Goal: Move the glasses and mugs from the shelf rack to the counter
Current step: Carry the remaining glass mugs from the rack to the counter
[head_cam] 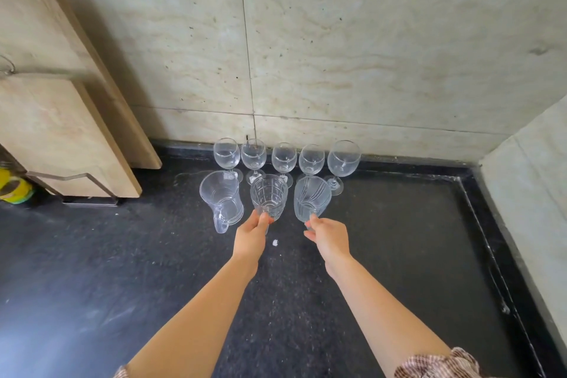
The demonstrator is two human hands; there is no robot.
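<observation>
On the black counter (122, 255), several clear wine glasses (284, 157) stand in a row against the back wall. In front of them are three clear mugs. The left mug (221, 198) stands alone with its handle toward me. My left hand (252, 235) grips the handle of the middle mug (269, 197), which has a grid pattern. My right hand (329, 238) holds the handle of the right mug (310, 197), which has curved lines. Both held mugs sit at counter level; whether they touch it I cannot tell.
Wooden cutting boards (55, 120) lean against the wall at the left, with a metal stand (89, 198) below them. A yellow-green object (13, 187) sits at the far left edge. A raised counter lip (478, 224) runs along the right side. A small white speck (275, 242) lies between my hands.
</observation>
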